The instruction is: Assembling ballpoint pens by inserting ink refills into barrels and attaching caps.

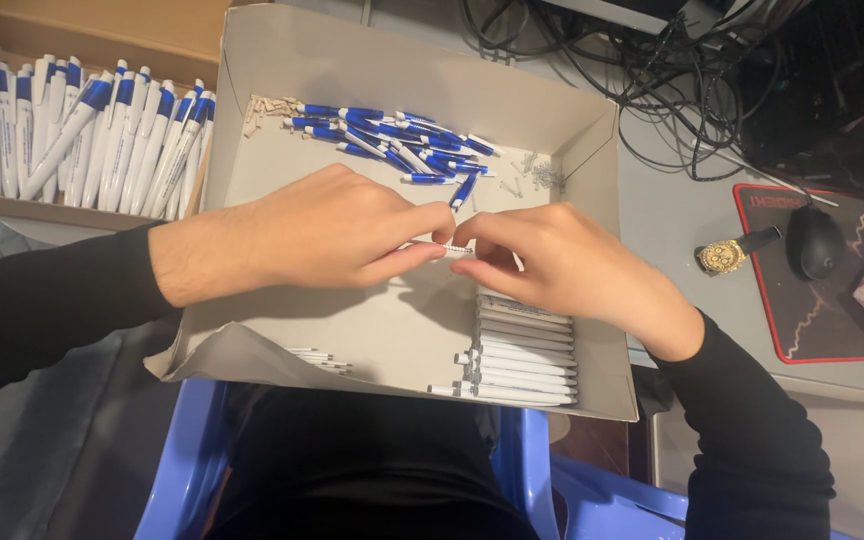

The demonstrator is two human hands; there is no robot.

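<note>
Blue chair (pixel 187 460) sits lowest in the frame; above it, left hand (pixel 337 235) and right hand (pixel 552 265) meet at mid-frame over the cardboard box (pixel 392 330), fingers pinched on a small white pen part (pixel 450 250). Putting pens together seems the step; next likely needs a blue tip (pixel 392 135) from the upper-middle pile.

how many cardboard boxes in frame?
2. One large open box in the middle, under both hands, holding pen parts. A second box at upper left, filled with assembled blue-and-white pens; it is cut off by the frame edge.
</note>
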